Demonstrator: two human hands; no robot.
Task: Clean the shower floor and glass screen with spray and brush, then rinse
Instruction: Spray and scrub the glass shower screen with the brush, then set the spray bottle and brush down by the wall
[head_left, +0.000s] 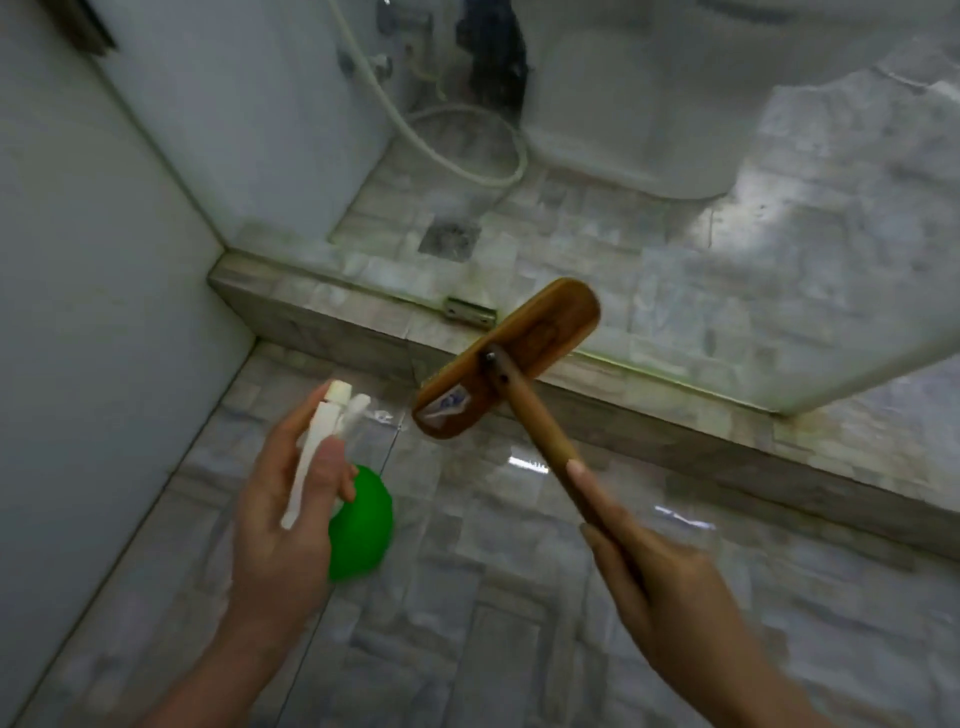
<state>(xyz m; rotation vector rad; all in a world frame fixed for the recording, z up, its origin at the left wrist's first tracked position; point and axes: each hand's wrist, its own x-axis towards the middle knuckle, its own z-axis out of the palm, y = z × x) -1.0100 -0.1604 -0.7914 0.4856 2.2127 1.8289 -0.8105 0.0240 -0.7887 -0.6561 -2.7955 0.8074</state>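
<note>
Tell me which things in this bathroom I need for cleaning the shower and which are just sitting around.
For the job:
- green spray bottle with white trigger, in the left hand
- wooden long-handled scrubbing brush, in the right hand
- white shower hose, for rinsing
- marble-tiled shower floor
- glass screen

Just there:
- white toilet base
- metal bracket on the stone kerb

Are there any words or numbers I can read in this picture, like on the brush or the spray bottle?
Nothing here can be read.
Brush: a small blue and white sticker sits on the wooden head, but it is too blurred to read.
Spray bottle: green with a white trigger, no label in view.
Left hand and right hand: no writing on either.
</note>
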